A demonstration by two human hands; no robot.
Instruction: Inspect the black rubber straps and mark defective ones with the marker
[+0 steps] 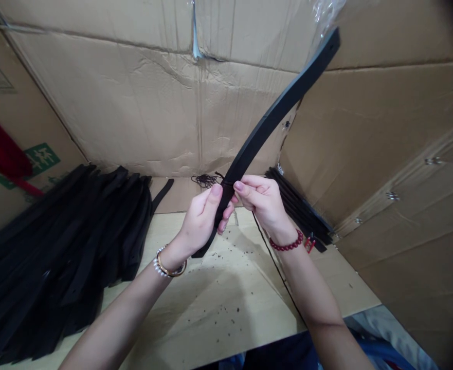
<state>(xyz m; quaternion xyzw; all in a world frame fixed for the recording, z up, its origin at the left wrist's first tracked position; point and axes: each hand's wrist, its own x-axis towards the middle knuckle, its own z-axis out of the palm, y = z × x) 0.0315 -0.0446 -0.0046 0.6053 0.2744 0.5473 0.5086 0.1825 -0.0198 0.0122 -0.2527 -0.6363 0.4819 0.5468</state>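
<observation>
Bare forearms (pixel 103 318) sit nearest, at the bottom edge — both hands meet on one long, curved, flat black strip (pixel 263 126), held tilted above the pale wood-look tabletop (pixel 195 308). Left hand (pixel 200 218) is closed round its lower part, thumb on top; right hand (pixel 263 198) is closed in a pinch where a thin black cord (pixel 228 183) wraps the strip, seemingly gripping the cord. Wrap is made at one spot, probably unfinished; knot can't be confirmed. Large heap of black strips (pixel 75 246) at left, smaller stack of black strips (pixel 299 205) at right — can't tell which are done.
</observation>
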